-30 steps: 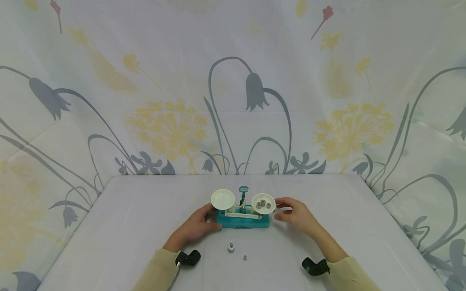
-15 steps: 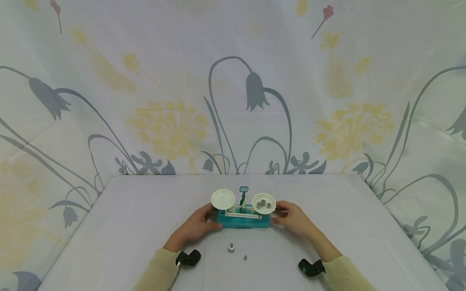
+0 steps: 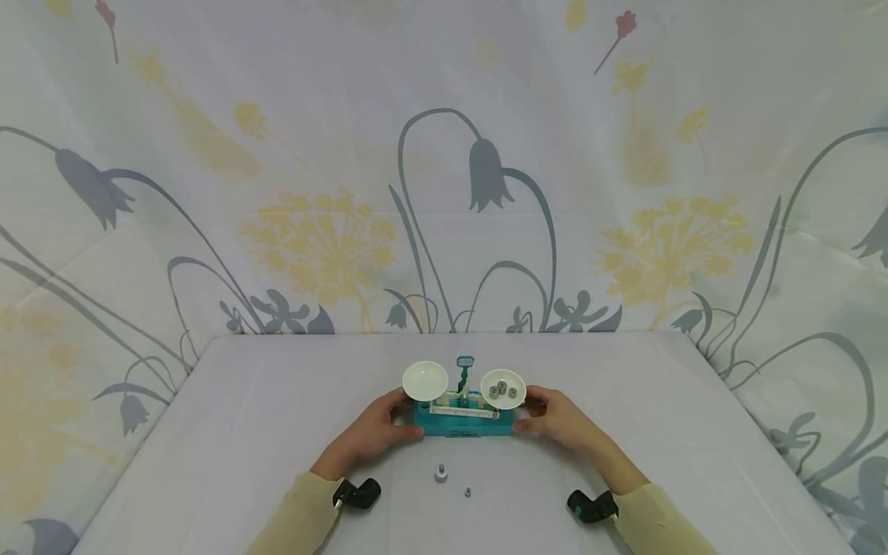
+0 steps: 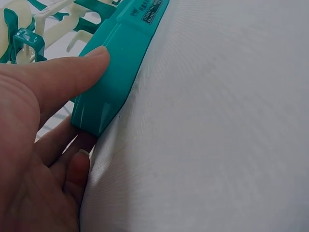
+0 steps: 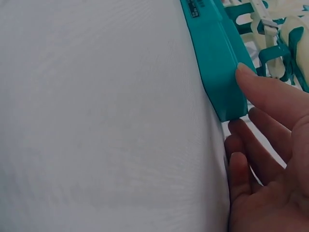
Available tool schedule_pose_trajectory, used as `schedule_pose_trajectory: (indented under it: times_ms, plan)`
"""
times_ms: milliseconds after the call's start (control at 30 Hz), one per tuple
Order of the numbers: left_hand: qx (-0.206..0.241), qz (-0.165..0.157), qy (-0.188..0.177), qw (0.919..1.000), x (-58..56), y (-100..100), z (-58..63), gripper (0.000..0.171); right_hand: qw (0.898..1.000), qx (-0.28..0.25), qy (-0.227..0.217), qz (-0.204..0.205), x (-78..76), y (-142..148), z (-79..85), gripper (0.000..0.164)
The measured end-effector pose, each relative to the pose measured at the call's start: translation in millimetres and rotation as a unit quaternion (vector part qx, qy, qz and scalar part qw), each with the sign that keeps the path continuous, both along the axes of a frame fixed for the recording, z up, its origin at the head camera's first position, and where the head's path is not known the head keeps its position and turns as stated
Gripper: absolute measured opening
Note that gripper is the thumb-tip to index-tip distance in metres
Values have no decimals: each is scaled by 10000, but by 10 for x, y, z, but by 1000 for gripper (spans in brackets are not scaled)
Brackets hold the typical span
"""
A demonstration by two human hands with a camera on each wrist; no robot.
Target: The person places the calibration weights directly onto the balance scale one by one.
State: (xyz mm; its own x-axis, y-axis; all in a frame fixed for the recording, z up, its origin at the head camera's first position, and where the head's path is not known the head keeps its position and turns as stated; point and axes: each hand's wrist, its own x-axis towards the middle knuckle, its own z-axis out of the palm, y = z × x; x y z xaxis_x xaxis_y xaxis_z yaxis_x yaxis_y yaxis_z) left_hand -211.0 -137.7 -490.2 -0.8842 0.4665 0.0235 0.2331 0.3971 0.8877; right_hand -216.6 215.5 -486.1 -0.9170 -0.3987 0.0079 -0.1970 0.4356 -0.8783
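Backdrop fabric (image 3: 444, 166), white with grey bell flowers and yellow and red blooms, hangs at 12 o'clock behind the pale tabletop (image 3: 277, 370). Taking the balance as the middle of the clock in the head view, 2 cream sleeves reach in, the left sleeve (image 3: 294, 520) from 8 o'clock and the right sleeve (image 3: 659, 524) from 4 o'clock. The teal balance (image 3: 463, 426) stands upright on the tabletop, its long side facing the person; a small label on its base is too fine to read. At 9 o'clock the left hand (image 3: 375, 426) grips that end of the base, thumb pressed on the teal casing and the other fingers curled behind and below the end. At 3 o'clock the right hand (image 3: 560, 420) grips the opposite end likewise, thumb against the edge and the other fingers bent behind. A black wrist device sits on each arm, 1 at 8 o'clock (image 3: 358, 493) and 1 at 4 o'clock (image 3: 593, 506). Of the 2 white pans, the left pan (image 3: 425, 381), at 10 o'clock, is bare; the right pan (image 3: 502, 374), at 2 o'clock, carries 3 metal weights (image 3: 502, 388) grouped together. On the tabletop, a larger knobbed weight (image 3: 441, 474) stands upright at 7 o'clock, and near it a tiny weight (image 3: 468, 492) at 6 o'clock.
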Motion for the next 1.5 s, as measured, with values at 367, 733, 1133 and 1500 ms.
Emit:
schedule_pose_trajectory:
  times_ms: [367,733,1133,1500]
  plan:
    - [-92,-80,177,9998,-45,-21,-2,65,10000,51,-77,31,7,0,-7,59]
    - [-65,-137,169,9997,-28,-99,59,58,9997,-9,-248,-33,5,-11,0,64]
    - [-120,-214,381,9990,25,-348,142,45,9997,27,-235,-31,4,-12,4,64]
    - [59,-299,-100,9995,134,-455,225,36,9996,143,-210,-101,6,-6,-11,65]
